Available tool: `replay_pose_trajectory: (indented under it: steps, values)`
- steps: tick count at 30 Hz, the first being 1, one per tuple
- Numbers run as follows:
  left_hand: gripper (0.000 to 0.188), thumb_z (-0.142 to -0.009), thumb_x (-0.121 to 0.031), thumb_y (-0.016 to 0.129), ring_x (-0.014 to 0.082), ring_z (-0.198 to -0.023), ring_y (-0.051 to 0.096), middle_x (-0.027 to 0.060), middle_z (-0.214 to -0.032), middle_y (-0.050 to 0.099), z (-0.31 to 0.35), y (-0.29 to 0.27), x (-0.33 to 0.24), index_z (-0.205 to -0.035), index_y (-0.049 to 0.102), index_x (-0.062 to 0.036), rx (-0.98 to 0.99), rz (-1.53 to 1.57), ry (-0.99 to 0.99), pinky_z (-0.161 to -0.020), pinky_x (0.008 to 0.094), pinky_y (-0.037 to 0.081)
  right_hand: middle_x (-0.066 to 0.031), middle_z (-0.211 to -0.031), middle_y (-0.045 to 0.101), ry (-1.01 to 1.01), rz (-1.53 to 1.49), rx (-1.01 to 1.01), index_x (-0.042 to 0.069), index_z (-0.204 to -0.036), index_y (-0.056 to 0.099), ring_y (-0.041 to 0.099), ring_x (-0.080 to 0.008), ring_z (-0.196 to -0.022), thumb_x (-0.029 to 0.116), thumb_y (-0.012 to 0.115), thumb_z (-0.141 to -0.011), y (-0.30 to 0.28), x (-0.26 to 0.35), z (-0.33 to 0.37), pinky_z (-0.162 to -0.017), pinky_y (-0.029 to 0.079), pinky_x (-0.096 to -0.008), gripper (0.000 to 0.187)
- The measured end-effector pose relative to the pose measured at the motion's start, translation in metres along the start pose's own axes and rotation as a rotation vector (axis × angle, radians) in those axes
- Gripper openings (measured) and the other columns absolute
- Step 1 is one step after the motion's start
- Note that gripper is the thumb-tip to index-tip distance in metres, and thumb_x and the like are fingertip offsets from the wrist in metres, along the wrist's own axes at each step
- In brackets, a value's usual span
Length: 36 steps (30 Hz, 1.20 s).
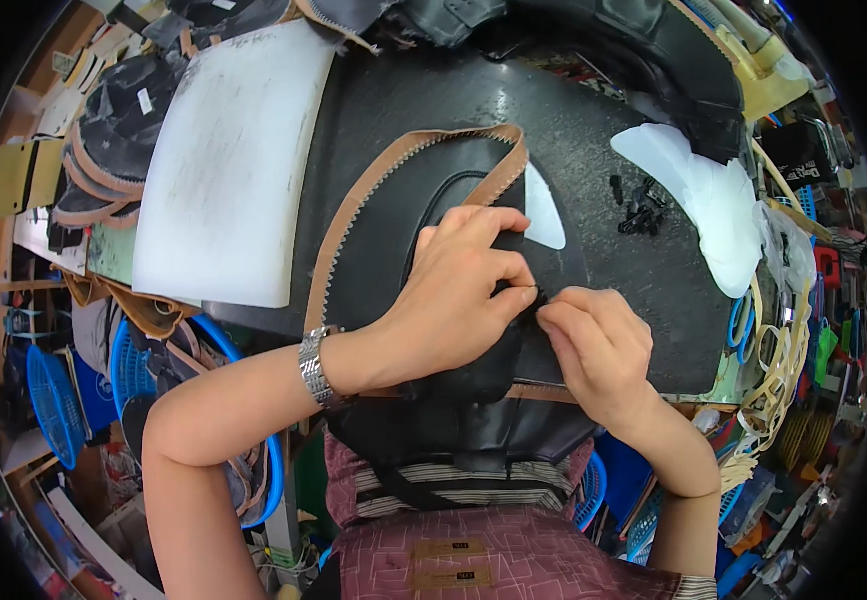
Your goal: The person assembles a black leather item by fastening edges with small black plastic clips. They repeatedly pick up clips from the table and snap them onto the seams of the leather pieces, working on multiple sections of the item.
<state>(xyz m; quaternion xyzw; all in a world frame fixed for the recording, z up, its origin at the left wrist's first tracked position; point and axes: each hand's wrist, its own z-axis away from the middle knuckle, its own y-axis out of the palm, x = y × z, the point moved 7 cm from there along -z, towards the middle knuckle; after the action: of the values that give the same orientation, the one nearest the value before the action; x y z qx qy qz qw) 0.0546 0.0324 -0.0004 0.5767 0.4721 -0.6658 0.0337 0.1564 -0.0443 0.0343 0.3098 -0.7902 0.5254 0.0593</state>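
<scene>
A black leather piece (383,240) lies on the dark work surface in front of me, and a brown strip with a zigzag-cut edge (358,190) loops round its far side. My left hand (458,275), with a metal watch on the wrist, rests over this piece and pinches its black edge between thumb and fingertips. Close to those fingertips, on the right, my right hand (598,345) is closed in a pinch; what it holds is hidden. A pointed white piece (545,210) shows just beyond my left fingers.
On the left lies a thick white board (228,160), with stacked black pieces (123,130) beyond it. To the right are small black scraps (641,208) and white curved sheets (708,195). Black leather (633,50) crosses the far edge; a blue basket (275,470) stands below left.
</scene>
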Motion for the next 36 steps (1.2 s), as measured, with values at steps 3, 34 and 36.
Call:
replay_pose_trajectory:
  steps: [3,34,36]
  values:
    - [0.01,-0.078,-0.017,0.063,0.028,-0.118,0.039,0.0094,-0.124,0.049,-0.001,0.001,0.0,-0.081,0.067,-0.0076,0.006,-0.008,0.008,-0.096,0.0419,0.027,-0.0095,-0.086,0.063,0.067,-0.035,-0.019,0.002,-0.092,0.059,0.06,-0.0243,-0.07,-0.001,0.069,-0.07,0.003,-0.004,0.009,-0.059,0.049,-0.0306,0.024]
    - [0.017,-0.079,-0.022,0.065,0.026,-0.116,0.04,0.0082,-0.118,0.052,-0.004,0.004,0.005,-0.077,0.069,-0.0061,-0.057,0.0,-0.08,-0.095,0.0412,0.029,-0.0108,-0.077,0.059,-0.458,0.308,-0.168,-0.001,-0.082,0.06,0.058,-0.0249,-0.069,0.004,0.068,-0.063,0.009,0.051,0.021,-0.054,0.05,-0.0314,0.022]
    - [0.016,-0.079,-0.022,0.065,0.026,-0.116,0.04,0.0084,-0.119,0.051,-0.004,0.007,0.003,-0.076,0.069,-0.0064,-0.049,-0.001,-0.074,-0.095,0.0409,0.029,-0.0104,-0.083,0.059,-0.462,0.033,0.071,0.0,-0.088,0.061,0.059,-0.0205,-0.073,0.011,0.065,-0.068,0.027,0.092,0.034,-0.06,0.05,-0.0307,0.023]
